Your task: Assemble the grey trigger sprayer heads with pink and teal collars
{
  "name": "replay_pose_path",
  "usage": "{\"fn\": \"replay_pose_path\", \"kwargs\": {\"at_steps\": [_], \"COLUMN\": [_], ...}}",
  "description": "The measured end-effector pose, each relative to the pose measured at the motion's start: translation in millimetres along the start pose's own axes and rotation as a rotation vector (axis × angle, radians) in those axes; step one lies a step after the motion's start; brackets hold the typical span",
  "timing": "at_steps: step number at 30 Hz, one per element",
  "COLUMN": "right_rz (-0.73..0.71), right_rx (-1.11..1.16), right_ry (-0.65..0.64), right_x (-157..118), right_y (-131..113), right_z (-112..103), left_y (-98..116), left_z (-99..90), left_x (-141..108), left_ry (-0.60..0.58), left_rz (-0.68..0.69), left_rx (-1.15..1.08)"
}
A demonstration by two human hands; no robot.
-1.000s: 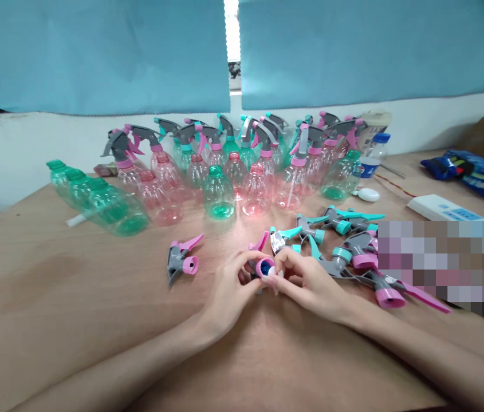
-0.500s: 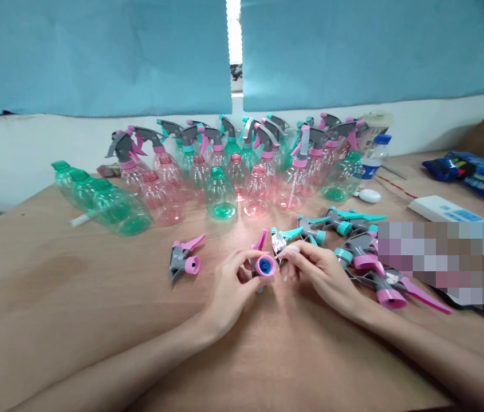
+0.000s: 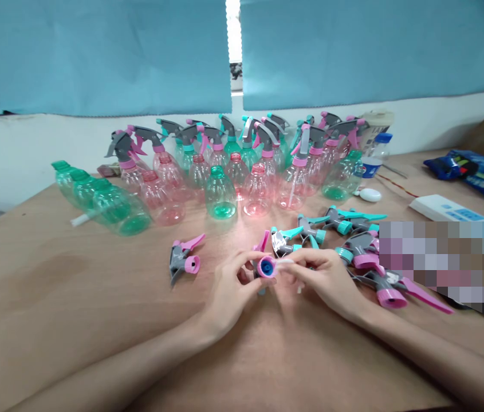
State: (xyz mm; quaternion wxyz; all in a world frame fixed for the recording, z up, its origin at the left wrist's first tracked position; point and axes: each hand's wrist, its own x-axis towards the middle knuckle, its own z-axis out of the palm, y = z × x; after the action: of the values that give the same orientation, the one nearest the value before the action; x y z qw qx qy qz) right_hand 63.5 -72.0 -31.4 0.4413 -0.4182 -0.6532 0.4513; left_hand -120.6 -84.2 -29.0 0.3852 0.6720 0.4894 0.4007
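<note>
My left hand (image 3: 231,280) is shut around a grey trigger sprayer head (image 3: 259,269) with a pink collar and blue inside, turned with its opening upward. My right hand (image 3: 323,280) comes in from the right, its fingertips at that collar. A small white piece (image 3: 284,261) seems pinched in those fingers, though it is too small to name. Just left of my hands a loose pink-and-grey sprayer head (image 3: 184,257) lies on the table. Teal-and-grey sprayer heads (image 3: 336,220) and a pink-collared one (image 3: 390,296) lie to the right.
Pink and green plastic spray bottles (image 3: 220,194) stand in rows beyond the wooden table (image 3: 52,297), several with sprayer heads. Green bottles (image 3: 108,203) lie at the left. A white device (image 3: 450,209) and a blue packet (image 3: 467,174) sit right; a blurred patch covers the right side.
My right hand has come back left from its raised position, its fingertips again at the pink collar. The sprayer head in my left hand has turned slightly.
</note>
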Motion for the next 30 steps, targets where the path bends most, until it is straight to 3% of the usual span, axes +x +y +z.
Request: {"fn": "replay_pose_path", "kwargs": {"at_steps": [8, 15, 20, 25, 30], "right_rz": [-0.005, 0.085, 0.168, 0.156, 0.093], "right_rx": [0.101, 0.033, 0.153, 0.172, 0.049], "right_ry": [-0.184, -0.096, -0.145, -0.157, -0.178], "right_x": [-0.9, -0.8, 1.3, 1.9, -0.1], "right_y": [-8.2, -6.8, -5.6, -5.8, -4.1], "right_z": [1.6, 4.1, 5.5, 5.2, 4.7], "left_y": [1.5, -0.7, -0.7, -1.3, -0.6], "left_z": [1.4, 1.3, 1.6, 1.4, 1.3], "left_x": [-1.2, -1.1, -1.3, -1.4, -1.4], "left_ry": [0.004, -0.007, -0.015, -0.014, -0.029], "left_rz": [-0.009, -0.013, -0.001, 0.013, 0.024], "left_rx": [0.011, -0.001, 0.005, 0.019, -0.001]}}
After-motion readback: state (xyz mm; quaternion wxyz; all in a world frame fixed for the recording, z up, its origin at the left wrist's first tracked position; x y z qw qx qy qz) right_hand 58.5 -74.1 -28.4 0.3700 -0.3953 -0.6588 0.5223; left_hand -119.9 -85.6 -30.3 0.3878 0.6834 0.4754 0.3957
